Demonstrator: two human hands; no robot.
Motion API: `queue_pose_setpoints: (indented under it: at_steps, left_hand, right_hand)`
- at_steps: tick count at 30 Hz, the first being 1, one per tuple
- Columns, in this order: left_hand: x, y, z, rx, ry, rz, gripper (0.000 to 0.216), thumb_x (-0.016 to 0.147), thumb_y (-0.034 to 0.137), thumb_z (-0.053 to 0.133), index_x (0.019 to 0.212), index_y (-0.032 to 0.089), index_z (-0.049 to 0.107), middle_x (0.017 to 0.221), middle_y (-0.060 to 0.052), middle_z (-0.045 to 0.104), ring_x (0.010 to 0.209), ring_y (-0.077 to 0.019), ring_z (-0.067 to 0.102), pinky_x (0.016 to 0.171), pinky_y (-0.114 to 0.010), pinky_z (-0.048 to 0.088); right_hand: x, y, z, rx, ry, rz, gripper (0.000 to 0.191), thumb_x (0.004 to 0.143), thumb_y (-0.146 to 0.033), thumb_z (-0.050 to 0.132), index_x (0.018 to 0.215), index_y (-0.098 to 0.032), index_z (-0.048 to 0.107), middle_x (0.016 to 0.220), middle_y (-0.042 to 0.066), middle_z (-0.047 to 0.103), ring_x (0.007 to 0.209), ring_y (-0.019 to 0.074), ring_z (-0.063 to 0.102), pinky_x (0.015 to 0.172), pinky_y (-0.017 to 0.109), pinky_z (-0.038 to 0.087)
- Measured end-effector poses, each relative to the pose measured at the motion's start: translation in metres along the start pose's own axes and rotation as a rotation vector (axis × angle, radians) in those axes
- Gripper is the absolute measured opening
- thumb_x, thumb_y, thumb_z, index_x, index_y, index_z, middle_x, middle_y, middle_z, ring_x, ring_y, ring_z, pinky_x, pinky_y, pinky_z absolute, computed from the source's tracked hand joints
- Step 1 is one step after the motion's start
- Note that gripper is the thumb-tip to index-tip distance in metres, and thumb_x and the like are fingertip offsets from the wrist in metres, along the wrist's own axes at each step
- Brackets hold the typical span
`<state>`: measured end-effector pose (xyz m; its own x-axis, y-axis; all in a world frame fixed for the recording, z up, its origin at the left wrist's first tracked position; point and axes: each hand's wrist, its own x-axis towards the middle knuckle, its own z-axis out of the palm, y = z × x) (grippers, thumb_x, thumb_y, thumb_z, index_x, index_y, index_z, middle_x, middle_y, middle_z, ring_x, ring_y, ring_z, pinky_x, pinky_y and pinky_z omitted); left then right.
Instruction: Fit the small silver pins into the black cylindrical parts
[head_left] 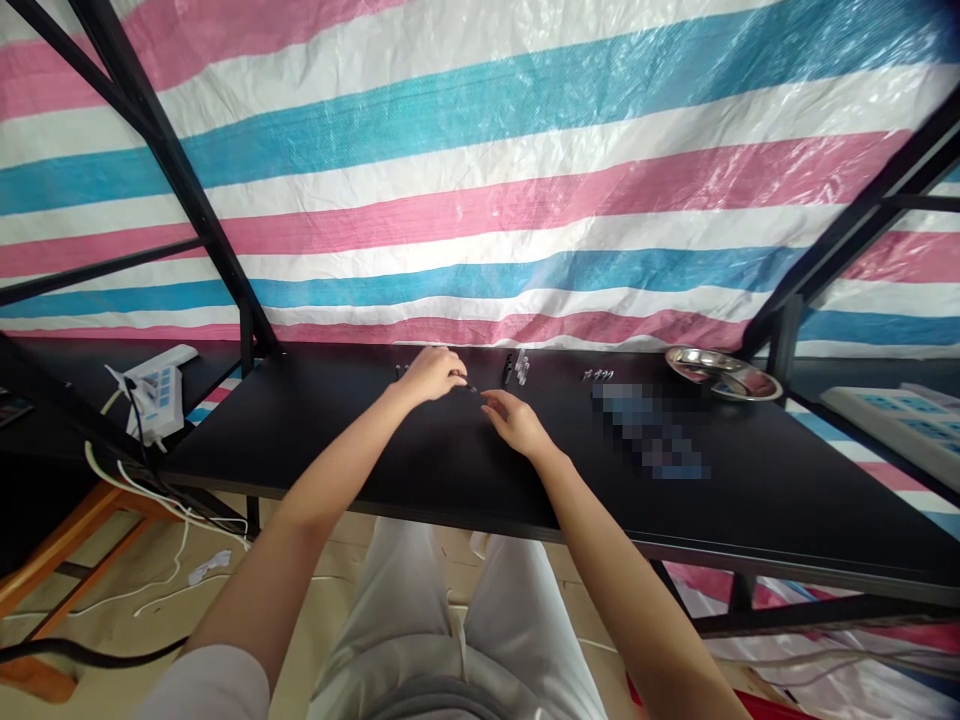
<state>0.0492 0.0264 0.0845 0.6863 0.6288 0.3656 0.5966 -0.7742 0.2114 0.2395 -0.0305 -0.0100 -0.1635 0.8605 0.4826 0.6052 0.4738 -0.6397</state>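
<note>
My left hand (433, 374) rests over the far part of a black table (390, 460), its fingers pinched round a small dark object (470, 387) that pokes out toward the right; I cannot make out what it is. My right hand (516, 421) lies just to the right of it and a little nearer to me, fingers loosely stretched toward that object, holding nothing. Small dark and clear parts (516, 369) lie on the table just beyond both hands.
A round metal dish (721, 372) stands at the table's far right, with several tiny parts (598, 375) left of it. Power strips sit at the left (159, 390) and right (892, 410). Black frame posts rise on both sides. A striped tarp hangs behind.
</note>
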Motion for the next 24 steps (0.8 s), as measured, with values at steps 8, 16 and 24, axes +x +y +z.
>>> queue_pose_setpoints:
  at_steps: [8,16,24]
  left_hand:
    - [0.023,-0.037,-0.034,0.376,-0.296,-0.231,0.007,0.062,0.012,0.070,0.067,0.017,0.069,0.086,-0.006,0.065,0.101,-0.0265,0.050,0.092,-0.042,0.027]
    - [0.021,-0.058,-0.020,0.265,-0.231,-0.301,0.014,0.052,0.007,0.075,0.052,0.016,0.064,0.074,-0.007,0.064,0.105,-0.0306,0.047,0.097,-0.046,0.019]
    - [0.016,-0.068,-0.016,0.134,-0.172,-0.331,0.022,0.047,0.008,0.076,0.042,0.016,0.057,0.062,-0.005,0.058,0.100,-0.0308,0.048,0.097,-0.047,0.017]
  right_hand:
    - [0.000,0.007,0.002,-0.071,-0.044,0.016,0.024,0.081,-0.030,0.045,0.096,-0.019,0.060,0.080,0.004,0.063,0.068,0.0160,0.057,0.069,0.031,0.047]
    - [0.000,0.005,0.000,-0.097,-0.050,0.023,0.023,0.081,-0.028,0.043,0.093,-0.019,0.061,0.080,0.005,0.064,0.070,0.0165,0.059,0.067,0.030,0.047]
    - [0.000,0.003,-0.001,-0.109,-0.051,0.020,0.023,0.081,-0.027,0.043,0.091,-0.019,0.062,0.080,0.005,0.065,0.070,0.0159,0.059,0.067,0.029,0.047]
